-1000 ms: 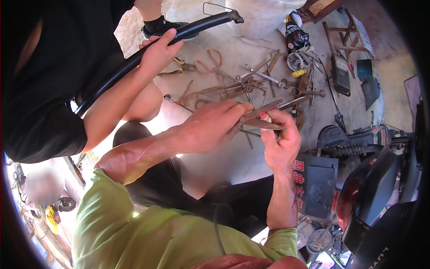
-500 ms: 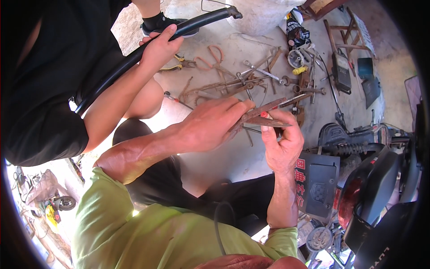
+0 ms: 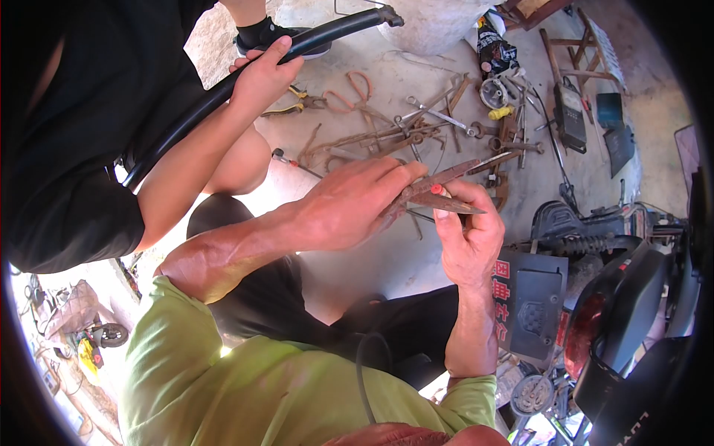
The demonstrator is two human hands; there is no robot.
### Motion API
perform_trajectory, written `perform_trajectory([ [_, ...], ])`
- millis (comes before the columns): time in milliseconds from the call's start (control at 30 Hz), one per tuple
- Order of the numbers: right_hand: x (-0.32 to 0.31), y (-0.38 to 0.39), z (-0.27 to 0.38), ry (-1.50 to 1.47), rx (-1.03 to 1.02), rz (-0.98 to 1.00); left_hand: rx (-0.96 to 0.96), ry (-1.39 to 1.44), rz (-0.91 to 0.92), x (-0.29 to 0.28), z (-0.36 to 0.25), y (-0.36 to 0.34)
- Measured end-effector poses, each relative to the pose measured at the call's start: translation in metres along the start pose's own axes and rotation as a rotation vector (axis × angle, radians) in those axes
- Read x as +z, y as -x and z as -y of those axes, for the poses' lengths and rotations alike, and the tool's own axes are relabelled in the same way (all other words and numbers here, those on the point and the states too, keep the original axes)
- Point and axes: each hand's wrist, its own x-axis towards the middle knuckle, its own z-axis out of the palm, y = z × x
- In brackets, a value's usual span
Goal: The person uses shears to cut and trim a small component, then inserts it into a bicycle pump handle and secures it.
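My left hand [image 3: 349, 204] is closed around the handles of rusty scissors [image 3: 451, 172], their blades parted and pointing right. Close to the blades, my right hand [image 3: 476, 234] pinches a small piece with a red round end [image 3: 436, 189] between thumb and fingers. The red end lies in the gap between the two blades. What kind of piece it is I cannot make out, as the fingers hide most of it.
Rusty tools and wrenches [image 3: 446, 119] lie on the floor beyond my hands, with orange-handled pliers [image 3: 348, 93]. At left, a co-worker's hand [image 3: 264, 78] grips a black tube [image 3: 327, 37]. A motorbike [image 3: 617, 297] stands at right, a dark plate [image 3: 532, 305] beside it.
The scissor blades stand slightly wider apart, the upper one having risen a little. Both hands stay almost in place, and the co-worker still holds the tube.
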Motion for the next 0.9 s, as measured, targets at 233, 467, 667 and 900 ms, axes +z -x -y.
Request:
perform_trajectory([
  [233, 0.004, -0.006, 0.011, 0.202, -0.108, -0.006, 0.023, 0.003, 0.015, 0.0, 0.005, 0.001],
  [467, 0.011, -0.004, 0.013, 0.165, -0.087, -0.08, -0.012, 0.026, 0.066, 0.001, 0.002, 0.002],
  [667, 0.008, -0.002, 0.009, 0.23, -0.125, -0.126, 0.033, 0.007, 0.013, 0.008, 0.004, 0.002],
  [900, 0.004, -0.001, 0.005, 0.144, -0.033, -0.115, -0.053, 0.106, 0.12, 0.004, 0.0, 0.002],
])
